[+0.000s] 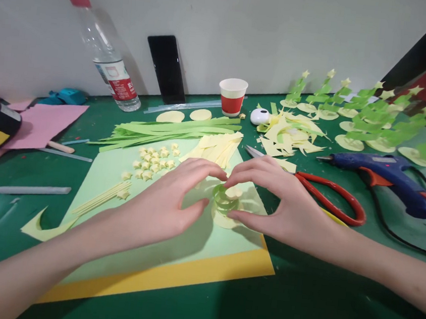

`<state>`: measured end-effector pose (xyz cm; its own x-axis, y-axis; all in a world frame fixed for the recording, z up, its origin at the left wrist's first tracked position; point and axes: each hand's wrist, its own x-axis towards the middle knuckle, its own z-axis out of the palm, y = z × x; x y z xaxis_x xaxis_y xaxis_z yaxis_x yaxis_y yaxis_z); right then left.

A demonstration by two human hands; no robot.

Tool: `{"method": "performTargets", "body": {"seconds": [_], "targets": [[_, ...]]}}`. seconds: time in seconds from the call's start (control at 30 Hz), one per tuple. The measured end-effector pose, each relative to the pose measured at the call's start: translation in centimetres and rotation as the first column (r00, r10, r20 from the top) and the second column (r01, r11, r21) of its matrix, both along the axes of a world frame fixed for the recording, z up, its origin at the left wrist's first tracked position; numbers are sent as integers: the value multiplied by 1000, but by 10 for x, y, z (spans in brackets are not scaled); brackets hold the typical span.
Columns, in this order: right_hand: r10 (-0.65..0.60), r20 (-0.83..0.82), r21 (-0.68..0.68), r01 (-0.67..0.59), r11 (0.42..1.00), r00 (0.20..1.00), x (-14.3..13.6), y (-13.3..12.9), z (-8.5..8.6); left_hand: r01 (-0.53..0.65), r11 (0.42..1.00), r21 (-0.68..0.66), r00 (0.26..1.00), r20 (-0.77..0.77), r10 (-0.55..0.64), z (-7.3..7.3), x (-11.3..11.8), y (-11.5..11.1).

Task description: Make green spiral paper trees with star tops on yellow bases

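A small paper ornament stands on the light green sheet (178, 232). It has a curled green paper strip (221, 197) on a round pale yellow paper base (225, 220), with a pale paper star (234, 192) at its top. My right hand (281, 199) curves round it, thumb low and fingertips high against the curled strip. On the other side, my left hand (178, 196) is open, its thumb and fingers spread apart and its fingertips close to the ornament. Whether the left fingertips touch the strip, I cannot tell.
Folded paper stars (151, 163), green strips (150, 135) and pale strips (218, 147) lie around the sheet. Red-handled scissors (331, 192) and a blue glue gun (390, 173) sit right. Finished ornaments (366, 114), a paper cup (231, 103), a phone (167, 68) and a bottle (112, 62) stand behind.
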<state>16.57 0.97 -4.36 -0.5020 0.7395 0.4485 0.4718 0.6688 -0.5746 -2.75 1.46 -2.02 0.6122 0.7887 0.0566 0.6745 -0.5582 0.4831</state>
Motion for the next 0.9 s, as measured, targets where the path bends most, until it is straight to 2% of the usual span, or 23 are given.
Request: {"method": "performTargets", "body": {"seconds": [0.4, 0.63, 0.9], "targets": [[-80, 26, -74, 82, 994, 996, 24, -2, 2, -150, 989, -9, 986, 71, 151, 6, -1, 3], [-104, 20, -140, 106, 984, 994, 16, -1, 3, -149, 989, -8, 987, 68, 149, 6, 0, 2], [-97, -11, -104, 96, 990, 995, 9, 1, 1, -143, 990, -2, 987, 77, 142, 5, 1, 1]]}}
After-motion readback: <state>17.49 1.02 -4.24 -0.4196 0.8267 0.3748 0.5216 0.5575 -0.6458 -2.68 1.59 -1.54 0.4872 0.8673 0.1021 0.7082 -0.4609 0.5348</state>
